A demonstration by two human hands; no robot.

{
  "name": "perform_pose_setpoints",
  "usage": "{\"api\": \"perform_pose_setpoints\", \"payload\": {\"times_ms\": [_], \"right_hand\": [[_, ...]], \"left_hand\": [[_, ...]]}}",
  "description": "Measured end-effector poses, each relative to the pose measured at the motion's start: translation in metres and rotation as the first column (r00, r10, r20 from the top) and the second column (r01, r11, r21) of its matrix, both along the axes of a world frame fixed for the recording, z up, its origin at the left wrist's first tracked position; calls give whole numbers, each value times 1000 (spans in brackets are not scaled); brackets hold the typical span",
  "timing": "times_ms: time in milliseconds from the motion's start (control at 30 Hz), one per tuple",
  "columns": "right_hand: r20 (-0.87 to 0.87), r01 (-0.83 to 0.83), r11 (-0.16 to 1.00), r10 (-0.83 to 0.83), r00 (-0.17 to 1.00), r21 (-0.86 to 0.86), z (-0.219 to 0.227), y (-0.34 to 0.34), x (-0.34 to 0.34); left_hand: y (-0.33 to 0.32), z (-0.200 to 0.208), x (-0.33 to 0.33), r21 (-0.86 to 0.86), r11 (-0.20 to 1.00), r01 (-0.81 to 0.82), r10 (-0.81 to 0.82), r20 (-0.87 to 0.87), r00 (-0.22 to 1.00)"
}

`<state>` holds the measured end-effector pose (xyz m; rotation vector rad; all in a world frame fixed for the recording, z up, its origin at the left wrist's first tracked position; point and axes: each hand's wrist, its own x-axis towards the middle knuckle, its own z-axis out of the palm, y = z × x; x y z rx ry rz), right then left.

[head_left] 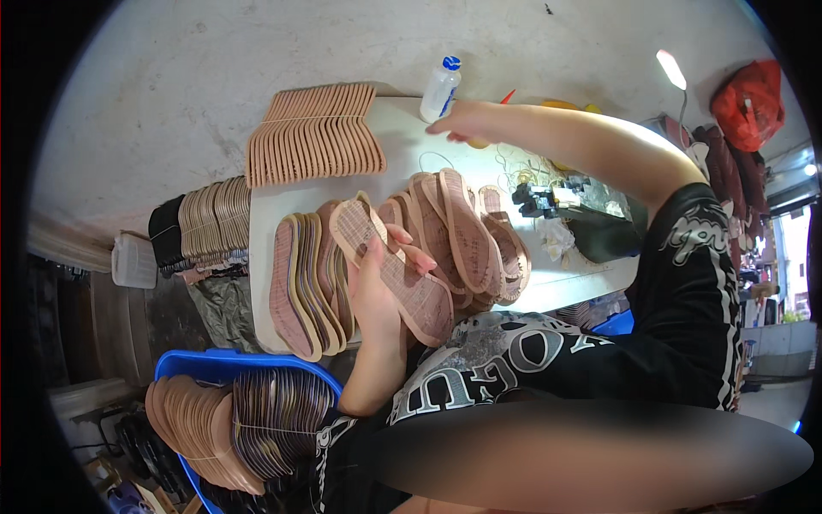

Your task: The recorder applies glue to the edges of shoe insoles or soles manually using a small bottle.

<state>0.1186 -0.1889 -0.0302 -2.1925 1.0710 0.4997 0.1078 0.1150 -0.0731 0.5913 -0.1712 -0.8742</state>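
Observation:
My left hand (375, 283) is closed around a pinkish-brown insole (424, 301) with a woven-look top and pale edging, held tilted above the table. Its thumb and fingertips press on the insole's surface. My right arm stretches across to the far side, where my right hand (464, 122) hovers beside a white bottle (440, 91) with a blue cap. Those fingers are partly blurred but look extended, with nothing visible in them. Right of the held insole lies a pile of similar insoles (467, 236). A leaning row of insoles (295, 287) stands to its left.
A tied bundle of tan soles (317, 133) sits at the table's far left. More bundles (210, 223) stand beyond the left edge. A blue bin (193, 358) holds several stacks at lower left. Tangled string (518, 171), a small black device (538, 201) and a lamp (672, 70) are right.

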Motion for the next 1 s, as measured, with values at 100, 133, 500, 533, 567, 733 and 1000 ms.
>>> {"api": "perform_pose_setpoints", "payload": {"times_ms": [100, 133, 500, 533, 567, 733, 1000], "right_hand": [[96, 32, 980, -13, 995, -197, -21, -58, 8], [152, 43, 950, 4, 988, -308, -32, -71, 10], [699, 103, 994, -50, 714, -34, -23, -52, 28], [696, 94, 995, -49, 716, -28, -5, -30, 22], [725, -37, 999, 11, 689, 20, 14, -10, 15], [593, -572, 793, 568, 571, -209, 71, 40, -21], [278, -631, 536, 840, 466, -561, 87, 69, -58]], "left_hand": [[-5, 7, 3, -77, 997, -24, 21, -36, 999], [-5, 9, 3, -76, 997, -33, 29, -53, 998], [-11, 8, 0, -121, 989, 90, -106, -131, 986], [-10, 7, 0, -115, 990, 82, -97, -134, 986], [-11, 7, -1, -129, 989, 66, -82, -122, 989], [-19, 15, -11, -203, 978, 41, -71, -142, 987], [-22, 29, -31, -155, 976, 154, -175, -129, 976]]}}
